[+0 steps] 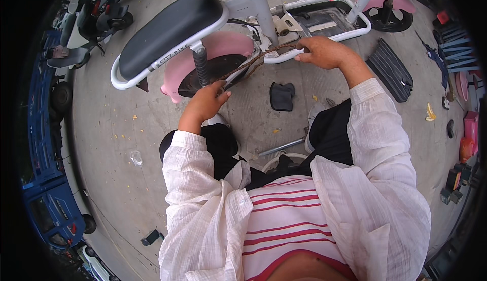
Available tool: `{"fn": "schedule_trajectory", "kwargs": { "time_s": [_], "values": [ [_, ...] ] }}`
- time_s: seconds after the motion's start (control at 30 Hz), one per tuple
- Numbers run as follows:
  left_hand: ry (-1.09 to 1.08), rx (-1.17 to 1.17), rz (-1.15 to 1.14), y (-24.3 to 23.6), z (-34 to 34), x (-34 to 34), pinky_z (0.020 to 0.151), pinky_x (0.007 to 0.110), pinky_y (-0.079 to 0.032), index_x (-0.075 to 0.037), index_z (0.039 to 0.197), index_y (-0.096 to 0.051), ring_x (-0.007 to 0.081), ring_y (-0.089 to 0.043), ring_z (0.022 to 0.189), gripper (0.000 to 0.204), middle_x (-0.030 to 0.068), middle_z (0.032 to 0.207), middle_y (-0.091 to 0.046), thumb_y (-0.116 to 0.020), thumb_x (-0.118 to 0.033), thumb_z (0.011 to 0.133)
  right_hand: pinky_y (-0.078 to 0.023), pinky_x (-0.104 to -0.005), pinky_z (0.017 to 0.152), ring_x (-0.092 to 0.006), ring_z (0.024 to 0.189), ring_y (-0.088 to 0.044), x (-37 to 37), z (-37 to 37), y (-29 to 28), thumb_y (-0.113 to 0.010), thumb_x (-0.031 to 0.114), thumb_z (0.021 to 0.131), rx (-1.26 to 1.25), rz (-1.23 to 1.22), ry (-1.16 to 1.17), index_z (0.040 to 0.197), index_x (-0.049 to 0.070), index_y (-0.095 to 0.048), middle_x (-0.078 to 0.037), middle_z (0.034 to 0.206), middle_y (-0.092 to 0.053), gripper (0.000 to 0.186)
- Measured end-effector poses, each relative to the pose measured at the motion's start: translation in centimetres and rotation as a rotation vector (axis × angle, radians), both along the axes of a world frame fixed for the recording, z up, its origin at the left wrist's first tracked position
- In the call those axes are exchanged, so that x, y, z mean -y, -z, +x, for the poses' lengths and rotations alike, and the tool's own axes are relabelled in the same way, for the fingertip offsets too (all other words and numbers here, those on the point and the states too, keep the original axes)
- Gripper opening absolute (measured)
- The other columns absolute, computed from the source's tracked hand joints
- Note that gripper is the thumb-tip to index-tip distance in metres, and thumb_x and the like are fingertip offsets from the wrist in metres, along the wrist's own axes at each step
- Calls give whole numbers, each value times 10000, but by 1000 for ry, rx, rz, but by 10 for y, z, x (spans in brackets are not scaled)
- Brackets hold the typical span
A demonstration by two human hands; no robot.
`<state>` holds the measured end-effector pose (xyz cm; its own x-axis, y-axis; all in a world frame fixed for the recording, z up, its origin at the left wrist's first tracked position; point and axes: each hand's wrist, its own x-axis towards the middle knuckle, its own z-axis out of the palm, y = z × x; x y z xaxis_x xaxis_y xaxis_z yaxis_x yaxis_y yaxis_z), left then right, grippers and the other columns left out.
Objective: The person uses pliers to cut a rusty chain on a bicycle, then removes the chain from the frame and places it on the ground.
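Note:
Before me stands a small white-framed electric bike (262,14) with a black rear seat (170,32) and a pink rear fender (177,60). A brown twisted cable (253,58) runs along its near side, between my two hands. My left hand (204,104), beside the rear wheel and below the black coil-covered shock absorber (201,67), has its fingers closed on the cable's left part; its grip is partly hidden. My right hand (324,52) is closed round the cable's right end, next to the lower frame tube. Behind the cable, the open footwell (324,17) shows inner parts.
On the concrete lie a black rubber piece (282,96), a ribbed black floor panel (390,70) and a banana peel (430,112). A metal rod (282,147) is between my feet. Scooters (96,19) and a blue truck (43,128) stand at left; blue slatted seating (459,47) is at right.

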<state>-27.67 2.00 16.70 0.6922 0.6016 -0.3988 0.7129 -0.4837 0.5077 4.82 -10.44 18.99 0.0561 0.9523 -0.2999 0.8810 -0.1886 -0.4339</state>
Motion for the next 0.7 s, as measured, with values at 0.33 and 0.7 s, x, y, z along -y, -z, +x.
{"fn": "schedule_trajectory", "kwargs": {
  "time_s": [0.33,0.7],
  "values": [
    [-7,-15,3,-4,1,1,896,364,-453,-9,1272,-517,342,-612,1032,485,217,1095,-637,-585,-317,903,-472,-414,845,-358,977,-600,-2,-2,1,-603,333,885,4,-13,-1,1126,-11,-593,-217,1041,-635,420],
    [-23,2,-7,-2,-1,1,909,352,-453,-13,1280,-516,328,-612,1060,490,218,1124,-631,-595,-312,900,-472,-414,842,-360,975,-601,0,1,3,-610,326,880,-17,2,-1,1116,-14,-595,-219,1039,-634,414]
  ]
}}
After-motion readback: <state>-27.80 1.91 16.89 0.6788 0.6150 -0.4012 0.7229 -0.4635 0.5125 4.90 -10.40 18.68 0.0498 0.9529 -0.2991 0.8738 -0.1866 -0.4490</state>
